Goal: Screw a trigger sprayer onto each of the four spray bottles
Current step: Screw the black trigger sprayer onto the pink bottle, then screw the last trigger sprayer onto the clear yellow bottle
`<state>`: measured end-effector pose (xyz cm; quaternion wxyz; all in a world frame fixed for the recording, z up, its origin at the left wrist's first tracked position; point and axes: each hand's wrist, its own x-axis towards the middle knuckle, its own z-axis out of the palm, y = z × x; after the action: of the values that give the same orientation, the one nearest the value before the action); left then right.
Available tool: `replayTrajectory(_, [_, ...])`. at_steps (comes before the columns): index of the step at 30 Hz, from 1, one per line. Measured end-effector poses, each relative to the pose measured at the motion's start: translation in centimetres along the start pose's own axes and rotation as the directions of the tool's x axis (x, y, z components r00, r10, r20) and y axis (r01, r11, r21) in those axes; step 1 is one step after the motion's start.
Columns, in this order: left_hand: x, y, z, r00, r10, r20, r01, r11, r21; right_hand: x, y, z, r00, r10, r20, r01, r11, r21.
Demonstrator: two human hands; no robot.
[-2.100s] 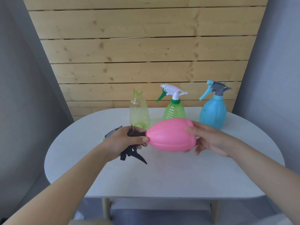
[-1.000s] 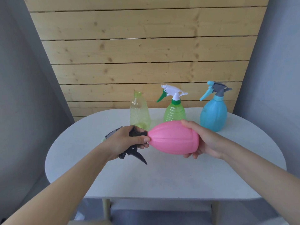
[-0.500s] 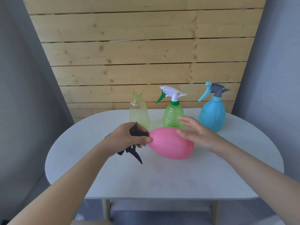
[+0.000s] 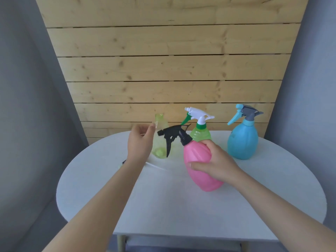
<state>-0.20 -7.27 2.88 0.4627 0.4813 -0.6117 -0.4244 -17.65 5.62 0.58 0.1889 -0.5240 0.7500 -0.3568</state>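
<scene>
Tilting toward 11 o'clock, the pink bottle [image 4: 200, 164] sat wrapped in the right hand [image 4: 216, 164]; the left hand [image 4: 140, 142], fingers loose and empty, hovered nearer the uncapped yellow-green bottle [image 4: 160, 137] at 12 o'clock.

The left hand [image 4: 139, 142] hides part of the clear bottle [image 4: 161, 140] and most of a loose sprayer [image 4: 124, 162] on the bench [image 4: 181, 206].

Single head-worn view, forward and down, close over the table [image 4: 163, 206].
</scene>
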Motion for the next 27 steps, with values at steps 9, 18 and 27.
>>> replayTrajectory(9, [4.2, -4.1, 3.2, 0.966, -0.086, 0.243, 0.064, 0.993, 0.098, 1.8, -0.6, 2.7, 0.983, 0.007, -0.186, 0.036, 0.973, 0.229])
replayTrajectory(18, [4.7, -5.0, 2.8, 0.988, 0.033, 0.149, -0.055, 0.988, 0.147, 3.1, -1.8, 4.2, 0.971, 0.015, -0.239, 0.056, 0.955, 0.290])
replayTrajectory(27, [3.8, -6.5, -2.8, 0.996, 0.012, 0.088, -0.028, 0.984, 0.177, 4.7, -3.7, 7.1, 0.975, 0.024, -0.223, 0.042, 0.958, 0.284])
